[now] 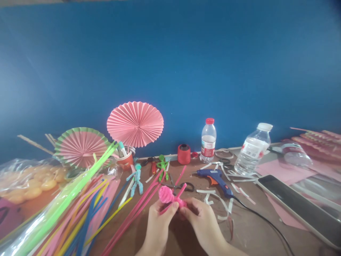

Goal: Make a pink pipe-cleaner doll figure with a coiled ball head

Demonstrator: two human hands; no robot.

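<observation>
Pinching a pink figure (166,194), left grip (161,218) and right grip (201,216) have scissors (175,186) just beyond, glue gun (216,175) nearby

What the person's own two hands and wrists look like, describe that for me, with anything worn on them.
The left hand and right hand both look slim and are ungloved. No ring, watch, bracelet or sleeve shows down to the picture's lower edge. Nail details are too blurred to tell.

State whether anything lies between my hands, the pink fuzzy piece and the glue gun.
Nothing separates left hand or right hand from the pink piece; both hold it. Toward the glue gun, scissors and a white strip lie between.
</observation>
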